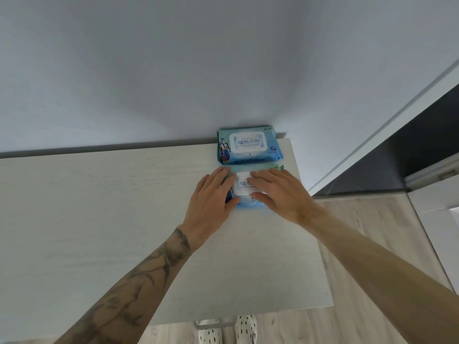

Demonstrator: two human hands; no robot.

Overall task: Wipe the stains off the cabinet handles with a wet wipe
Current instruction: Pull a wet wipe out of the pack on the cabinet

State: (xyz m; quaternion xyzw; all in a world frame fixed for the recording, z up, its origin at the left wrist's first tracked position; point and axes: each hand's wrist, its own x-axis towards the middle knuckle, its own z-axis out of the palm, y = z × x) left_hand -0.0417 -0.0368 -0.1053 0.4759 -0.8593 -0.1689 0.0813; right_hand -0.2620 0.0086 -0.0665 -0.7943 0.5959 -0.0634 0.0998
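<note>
Surface: pale cabinet top (pixel 99 219), grey wall (pixel 173 70) behind.
Wipes: wet wipe pack (pixel 246 204) near the right rear corner; handles unseen.
Left hand (pixel 211 199): flat, fingers straight, pinning the pack.
Right hand (pixel 278 192): fingers flat on the lid (pixel 244 186), thumb at its edge.
Risk: pack lifts with the lid if pinning slackens.

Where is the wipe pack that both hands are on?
In the head view, the nearer wipe pack lies near the right edge of the cabinet top, just in front of a second pack against the wall.
</note>
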